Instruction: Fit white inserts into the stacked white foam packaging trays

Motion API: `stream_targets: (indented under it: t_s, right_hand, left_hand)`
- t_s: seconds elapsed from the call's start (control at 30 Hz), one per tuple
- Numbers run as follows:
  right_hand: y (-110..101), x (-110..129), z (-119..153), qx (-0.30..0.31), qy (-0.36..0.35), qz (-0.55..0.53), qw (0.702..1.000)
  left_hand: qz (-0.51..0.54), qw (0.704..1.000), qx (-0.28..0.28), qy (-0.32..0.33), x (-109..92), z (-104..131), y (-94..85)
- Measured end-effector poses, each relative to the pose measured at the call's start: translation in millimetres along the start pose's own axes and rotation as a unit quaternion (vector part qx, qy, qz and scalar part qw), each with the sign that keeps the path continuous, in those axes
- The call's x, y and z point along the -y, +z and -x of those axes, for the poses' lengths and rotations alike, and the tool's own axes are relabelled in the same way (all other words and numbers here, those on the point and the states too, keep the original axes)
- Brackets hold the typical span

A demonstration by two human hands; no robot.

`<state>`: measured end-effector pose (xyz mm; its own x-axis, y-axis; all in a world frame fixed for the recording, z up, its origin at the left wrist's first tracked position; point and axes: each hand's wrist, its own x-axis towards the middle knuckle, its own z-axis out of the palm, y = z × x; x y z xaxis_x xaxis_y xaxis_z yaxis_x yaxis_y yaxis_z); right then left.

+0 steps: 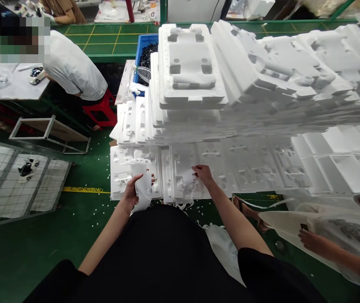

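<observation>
My left hand [132, 189] is wrapped round a curved bundle of thin white cut sheets [142, 183], held upright over the left foam trays. The bundle's top edge looks scalloped. A flat white sheet [183, 168] lies over a moulded white foam tray [180, 193] in front of me. At this sheet's right edge, the thumb and fingers of my right hand [202, 173] are pinched together. More moulded foam trays [211, 158] lie side by side to the right.
Tall stacks of white foam trays [192, 97] rise behind the row. A blue bin [140, 46] holds small black parts. Left are a seated person [75, 67], a red stool [104, 111] and a rack [37, 185] with toy cars. Another person's hand [315, 242] is at right.
</observation>
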<state>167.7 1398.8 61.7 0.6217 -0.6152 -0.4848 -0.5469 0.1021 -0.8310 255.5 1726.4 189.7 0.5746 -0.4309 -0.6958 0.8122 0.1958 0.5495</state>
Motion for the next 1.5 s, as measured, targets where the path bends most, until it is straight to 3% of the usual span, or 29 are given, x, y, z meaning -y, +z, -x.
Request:
stream_targets:
  t_s: [0.83,1.5]
  right_hand:
    - [5,-1,-4,-0.016,0.013,0.090,0.996]
    - [9,22,4,-0.029,-0.022,0.216,0.976]
  left_hand:
    - [-0.004,1.000,-0.007,-0.001,1,-2,-0.9]
    - [-0.012,1.000,-0.004,-0.005,1,-2,-2.1]
